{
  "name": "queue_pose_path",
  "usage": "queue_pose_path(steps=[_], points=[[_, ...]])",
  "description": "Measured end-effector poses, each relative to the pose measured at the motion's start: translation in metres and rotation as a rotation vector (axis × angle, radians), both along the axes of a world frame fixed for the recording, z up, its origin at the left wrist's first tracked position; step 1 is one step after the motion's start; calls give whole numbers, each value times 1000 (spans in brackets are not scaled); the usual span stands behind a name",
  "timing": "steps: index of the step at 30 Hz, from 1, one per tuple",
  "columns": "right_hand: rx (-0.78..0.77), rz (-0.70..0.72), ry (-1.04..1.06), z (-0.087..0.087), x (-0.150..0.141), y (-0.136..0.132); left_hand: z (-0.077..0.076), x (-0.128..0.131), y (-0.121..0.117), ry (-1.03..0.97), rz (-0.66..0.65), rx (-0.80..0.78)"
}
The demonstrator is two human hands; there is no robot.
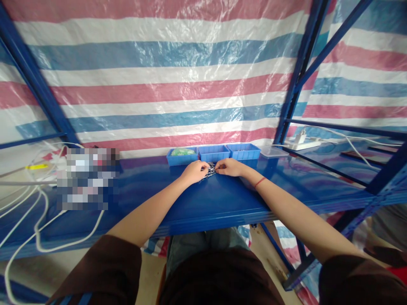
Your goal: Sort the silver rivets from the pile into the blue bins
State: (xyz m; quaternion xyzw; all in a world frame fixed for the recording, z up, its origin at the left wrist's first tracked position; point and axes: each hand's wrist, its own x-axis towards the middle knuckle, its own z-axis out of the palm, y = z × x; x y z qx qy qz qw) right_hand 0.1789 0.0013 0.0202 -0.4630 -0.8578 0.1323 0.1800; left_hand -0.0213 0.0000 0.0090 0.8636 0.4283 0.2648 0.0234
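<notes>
Mid-frame, the half-curled left hand (193, 171) and right hand (230, 167), holds unclear, seemingly pick through slim silvery metallic pieces (211, 170), calling next for precise pinching.

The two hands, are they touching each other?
Apart: the head view shows small metal pieces in the gap between the left hand and the right hand.

Setting reads as a makeshift workshop or small assembly station: a glossy blue painted-metal shelf (216, 207) serves as bench between blue metal uprights (289, 101), backed by red, white and blue striped plastic sheeting (178, 55). Supporting evidence: three small blue rectangular plastic bins (216, 155), a loose pile of slim silvery pieces (210, 170), and a white power strip (305, 145).
</notes>
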Motion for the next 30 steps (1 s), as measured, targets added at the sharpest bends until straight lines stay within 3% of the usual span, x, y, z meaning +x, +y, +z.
queue_pose_path(steps=[26,30], points=[[-58,39,48,1,2,-3,8,2,-6,66,-72,6],[-4,45,7,4,1,-6,9,2,-9,58,-61,-8]])
